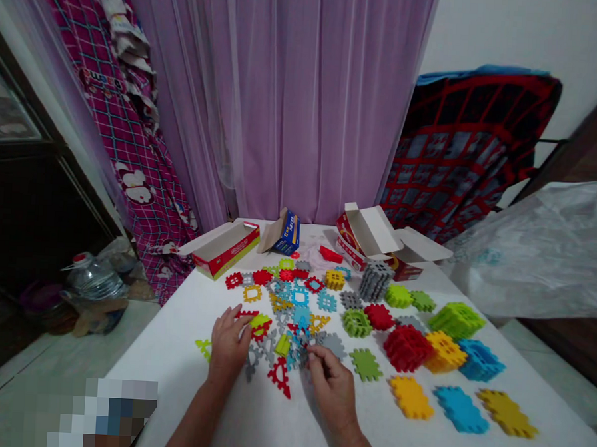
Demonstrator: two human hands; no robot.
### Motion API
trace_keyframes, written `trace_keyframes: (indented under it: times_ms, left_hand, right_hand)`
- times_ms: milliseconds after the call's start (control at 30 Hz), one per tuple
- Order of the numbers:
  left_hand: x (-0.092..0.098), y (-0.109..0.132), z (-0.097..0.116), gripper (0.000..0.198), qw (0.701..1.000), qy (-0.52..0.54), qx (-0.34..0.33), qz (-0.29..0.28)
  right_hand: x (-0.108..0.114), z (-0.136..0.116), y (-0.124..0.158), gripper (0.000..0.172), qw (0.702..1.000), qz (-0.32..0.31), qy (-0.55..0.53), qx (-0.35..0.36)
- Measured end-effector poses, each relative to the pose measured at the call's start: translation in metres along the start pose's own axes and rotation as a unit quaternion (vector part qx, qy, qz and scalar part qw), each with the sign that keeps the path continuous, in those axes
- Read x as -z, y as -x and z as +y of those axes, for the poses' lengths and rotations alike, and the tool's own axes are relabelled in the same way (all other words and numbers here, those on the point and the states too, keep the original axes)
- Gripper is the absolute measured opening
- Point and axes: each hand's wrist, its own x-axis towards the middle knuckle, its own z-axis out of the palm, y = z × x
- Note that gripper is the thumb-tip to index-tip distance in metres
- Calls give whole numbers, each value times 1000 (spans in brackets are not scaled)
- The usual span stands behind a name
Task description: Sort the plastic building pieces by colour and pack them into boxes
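On the white table, my left hand (229, 345) reaches over the left edge of a loose heap of toothed plastic building pieces. Its fingers are stretched out beside a red toothed piece (261, 329) and touch or hover just over the heap. My right hand (334, 385) is closed in a pinch at the heap's front right. Whatever its thumb and forefinger grip is too small and hidden to tell. Close to it lie a yellow-green piece (282, 345), a grey plate (334, 345) and a red triangular piece (280, 376). A grey triangular piece (252, 362) lies near my left hand.
Stacks of red (407, 347), yellow (445, 351), blue (481, 360) and green (457, 320) squares stand at right. A grey stack (375, 282) rises behind them. Single yellow (411, 397) and blue (461, 409) plates lie in front. Opened cardboard boxes (232, 250) line the back edge.
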Motion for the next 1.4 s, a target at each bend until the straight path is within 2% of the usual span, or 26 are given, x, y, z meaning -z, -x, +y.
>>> trace_keyframes:
  times_ms: [267,467,533,700,767,833,933,1000,1133,1300,1400]
  left_hand:
    - [18,-7,22,61,979,-91,67,-168]
    - [31,-26,36,48,967,-110,63,-219]
    - [32,-32,40,47,970,-111,57,-209]
    - [35,-33,43,39,989,-65,-7,-130]
    - [37,-26,42,29,993,-20,-25,-115]
    - [38,-15,42,26,993,37,-73,-90]
    - [33,7,49,38,978,91,-173,-65]
    - [29,20,57,48,971,101,-208,-61]
    - [21,33,72,48,969,114,-216,-35]
    - [15,37,74,38,973,113,-203,9]
    - [11,36,70,37,973,111,-202,14]
  right_hand:
    - [-1,4,1,27,1000,-10,-13,-6]
    - [-4,5,0,27,1000,-15,-15,-6]
    - [-5,4,0,26,1000,-14,-13,-4]
    - [-6,1,-1,26,1000,-7,-4,-9]
    - [-6,0,-1,26,1000,-10,-7,-18]
    - [-6,-2,-2,27,999,-15,-19,-27]
    - [-4,-3,-3,29,999,-11,-38,-28]
    - [-3,-3,-4,31,998,-6,-60,-20]
    - [-1,-3,-1,29,995,-24,-99,4]
    - [-2,-11,6,36,992,-41,6,115]
    - [-5,-13,8,39,985,-35,58,156]
